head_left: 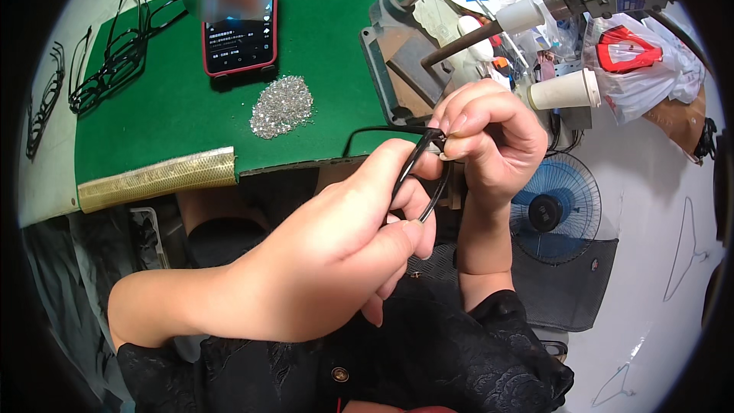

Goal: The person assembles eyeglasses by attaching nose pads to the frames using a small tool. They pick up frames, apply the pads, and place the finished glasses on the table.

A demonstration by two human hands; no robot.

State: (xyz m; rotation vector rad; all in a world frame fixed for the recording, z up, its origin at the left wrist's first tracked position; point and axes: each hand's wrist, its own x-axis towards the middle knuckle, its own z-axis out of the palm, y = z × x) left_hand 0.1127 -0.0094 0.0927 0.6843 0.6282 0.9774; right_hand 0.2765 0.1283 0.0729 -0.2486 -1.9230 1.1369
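A black eyeglass frame (408, 168) is held up in front of the green mat's near edge. My left hand (344, 237) is closed round its front, thumb and fingers gripping the rims. At the hinge corner, my right hand (489, 134) pinches with thumb and fingertips; whether a tiny part sits between them is too small to tell. One thin temple arm (375, 129) of the frame stretches left over the mat. On the mat, a little beyond my hands, lies a heap of small silvery metal pieces (283, 107).
Several black eyeglass frames (111, 69) lie at the left of the green mat (183, 118). A red-cased phone (241, 30) stands behind the heap. Gold tape (157, 180) covers the mat's front left edge. At right are a bench machine (397, 53), a paper cup (564, 92) and a blue fan (554, 210).
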